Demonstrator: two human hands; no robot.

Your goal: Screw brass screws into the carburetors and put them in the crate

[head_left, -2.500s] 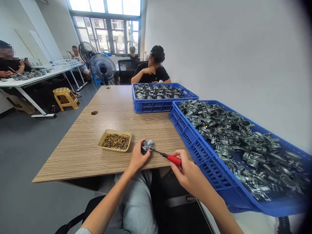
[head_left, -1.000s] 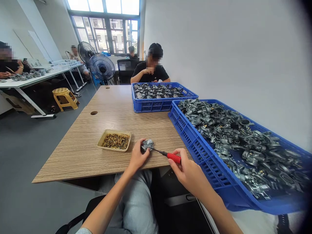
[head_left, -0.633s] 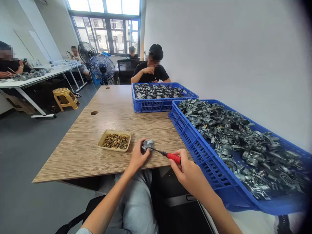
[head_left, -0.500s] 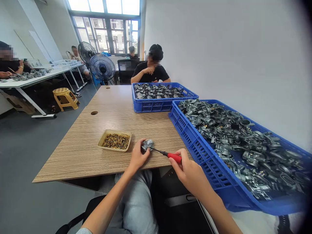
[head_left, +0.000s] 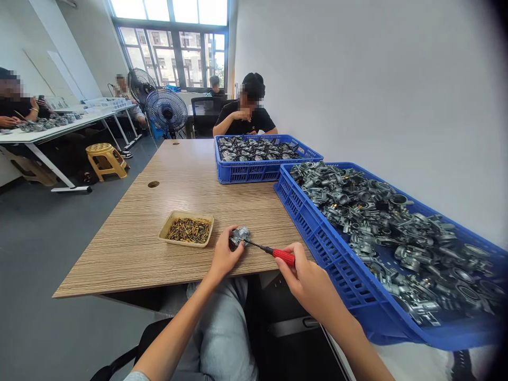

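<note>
My left hand (head_left: 225, 255) grips a small silver metal casting (head_left: 240, 234) and holds it down on the wooden table (head_left: 186, 180) near the front edge. My right hand (head_left: 307, 279) is closed on the red handle of a screwdriver (head_left: 278, 254). Its dark shaft runs up and left, and the tip sits in the casting. Just left of the casting stands a shallow tan tray (head_left: 186, 229) of small brass screws.
A large blue crate (head_left: 317, 233) of metal castings lies at my right, overhanging the table. A second blue crate (head_left: 254, 169) stands further back. A person in black sits at the table's far end. Fans, a yellow stool (head_left: 105, 157) and other workers are at left.
Hardly anything has changed. My right hand shifts slightly on the screwdriver handle while the tip stays in the casting. My left hand keeps its grip.
</note>
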